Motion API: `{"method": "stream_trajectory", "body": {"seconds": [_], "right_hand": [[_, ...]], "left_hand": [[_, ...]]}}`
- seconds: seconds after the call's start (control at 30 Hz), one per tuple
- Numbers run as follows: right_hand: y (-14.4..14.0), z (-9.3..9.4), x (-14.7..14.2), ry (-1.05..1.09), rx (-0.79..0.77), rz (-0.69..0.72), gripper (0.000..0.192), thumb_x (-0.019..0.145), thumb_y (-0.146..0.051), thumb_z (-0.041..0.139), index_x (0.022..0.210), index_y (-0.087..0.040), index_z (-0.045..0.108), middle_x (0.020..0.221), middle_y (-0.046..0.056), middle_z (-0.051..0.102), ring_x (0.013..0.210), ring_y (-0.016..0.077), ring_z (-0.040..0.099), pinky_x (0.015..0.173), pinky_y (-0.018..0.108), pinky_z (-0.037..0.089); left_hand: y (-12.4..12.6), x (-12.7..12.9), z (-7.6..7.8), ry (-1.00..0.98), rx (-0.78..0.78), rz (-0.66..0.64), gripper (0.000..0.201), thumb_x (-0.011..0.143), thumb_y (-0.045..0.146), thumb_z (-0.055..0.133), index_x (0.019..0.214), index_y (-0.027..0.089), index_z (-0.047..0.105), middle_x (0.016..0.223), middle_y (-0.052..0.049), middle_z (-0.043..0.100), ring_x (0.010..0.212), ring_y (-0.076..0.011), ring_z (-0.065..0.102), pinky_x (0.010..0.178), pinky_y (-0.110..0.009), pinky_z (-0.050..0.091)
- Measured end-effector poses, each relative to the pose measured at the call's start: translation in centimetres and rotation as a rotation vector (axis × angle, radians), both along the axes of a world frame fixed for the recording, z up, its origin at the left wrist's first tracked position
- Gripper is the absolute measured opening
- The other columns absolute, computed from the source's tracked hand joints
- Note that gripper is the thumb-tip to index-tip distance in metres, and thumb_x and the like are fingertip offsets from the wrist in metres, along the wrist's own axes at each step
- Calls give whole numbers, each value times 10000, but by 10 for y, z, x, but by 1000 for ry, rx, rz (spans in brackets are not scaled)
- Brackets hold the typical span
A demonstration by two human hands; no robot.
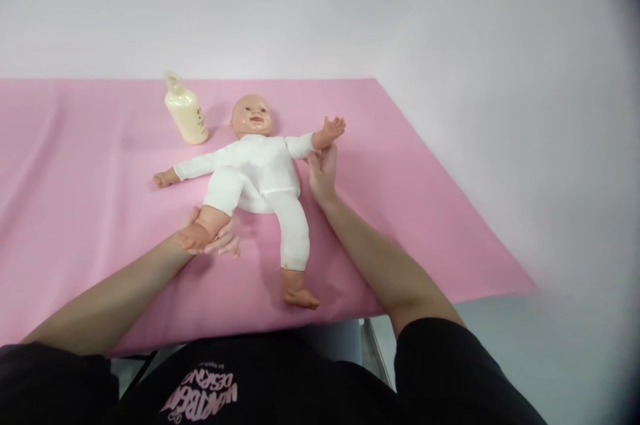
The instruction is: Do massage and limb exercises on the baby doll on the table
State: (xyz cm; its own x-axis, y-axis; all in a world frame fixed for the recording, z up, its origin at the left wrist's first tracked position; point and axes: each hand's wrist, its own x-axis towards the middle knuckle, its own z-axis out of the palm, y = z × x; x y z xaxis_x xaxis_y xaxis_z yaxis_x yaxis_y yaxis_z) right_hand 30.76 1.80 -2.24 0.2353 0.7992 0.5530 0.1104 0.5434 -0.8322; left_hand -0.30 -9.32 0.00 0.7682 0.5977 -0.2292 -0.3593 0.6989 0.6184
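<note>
A baby doll (265, 162) with a white cloth body lies on its back, its head toward the far side. My left hand (224, 242) cups one lower leg from beneath, with the thumb on one side and loosely curved fingers on the other; that leg is raised and bent. The doll's other leg lies straight toward me. With thumb and fingers, my right hand (324, 168) grips the doll's arm near its wrist, and the arm is slightly lifted. The doll's other arm stretches out to the left on the cloth.
A pale yellow pump bottle (187, 118) stands left of the doll's head. Pink cloth (100, 212) covers the table, whose right edge slants toward me. Behind and to the right is a white wall (320, 12).
</note>
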Motion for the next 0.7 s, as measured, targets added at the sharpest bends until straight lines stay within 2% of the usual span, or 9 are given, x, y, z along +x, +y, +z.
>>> {"method": "stream_trajectory", "body": {"seconds": [0.03, 0.1, 0.2, 0.3, 0.37, 0.57, 0.7], "right_hand": [[-4, 2, -3, -55, 34, 7, 616, 932, -638, 566, 1427, -287, 453, 1445, 117, 568, 1335, 253, 597, 1081, 431, 561], [-12, 7, -7, -185, 75, 31, 587, 946, -616, 562, 1414, -269, 496, 1405, 119, 618, 1324, 260, 613, 1130, 450, 528], [-23, 15, -10, -452, 134, 102, 491, 970, -560, 552, 1366, -270, 583, 1374, 88, 669, 1345, 267, 606, 1183, 485, 491], [-28, 22, -12, -673, 195, 166, 390, 1001, -484, 518, 1309, -287, 654, 1353, 42, 698, 1410, 256, 555, 1226, 495, 456], [-29, 24, -13, -737, 215, 180, 360, 1015, -443, 501, 1296, -297, 674, 1345, 23, 705, 1433, 248, 532, 1232, 494, 455], [-28, 26, -14, -756, 233, 191, 349, 1020, -431, 493, 1280, -304, 689, 1337, 12, 711, 1430, 241, 536, 1228, 488, 466], [-28, 24, -14, -680, 195, 168, 389, 1001, -488, 508, 1289, -282, 669, 1344, 41, 703, 1404, 257, 560, 1222, 505, 462]], "left_hand": [[0, 3, 8, 5, 50, -72, 687, 682, 942, 462, 639, 258, 414, 354, 27, 319, 472, -199, 464, 714, -474, 561], [3, 10, 23, 18, 80, -21, 630, 795, 839, 489, 674, 221, 481, 418, 33, 357, 522, -166, 460, 770, -409, 565], [6, 18, 35, 43, 12, 97, 581, 850, 750, 526, 683, 194, 535, 461, 27, 384, 551, -165, 474, 716, -362, 565], [7, 22, 33, 69, -67, 181, 576, 885, 721, 508, 680, 185, 554, 468, 22, 396, 546, -173, 485, 689, -363, 564], [8, 23, 29, 91, -96, 208, 576, 900, 708, 499, 693, 176, 574, 478, 17, 419, 548, -177, 495, 700, -372, 569], [11, 22, 23, 116, -78, 188, 558, 878, 691, 554, 734, 155, 610, 513, 8, 454, 561, -178, 511, 728, -377, 575], [10, 20, 20, 80, 11, 99, 541, 846, 701, 589, 760, 166, 591, 526, 19, 452, 581, -176, 505, 748, -385, 567]]}}
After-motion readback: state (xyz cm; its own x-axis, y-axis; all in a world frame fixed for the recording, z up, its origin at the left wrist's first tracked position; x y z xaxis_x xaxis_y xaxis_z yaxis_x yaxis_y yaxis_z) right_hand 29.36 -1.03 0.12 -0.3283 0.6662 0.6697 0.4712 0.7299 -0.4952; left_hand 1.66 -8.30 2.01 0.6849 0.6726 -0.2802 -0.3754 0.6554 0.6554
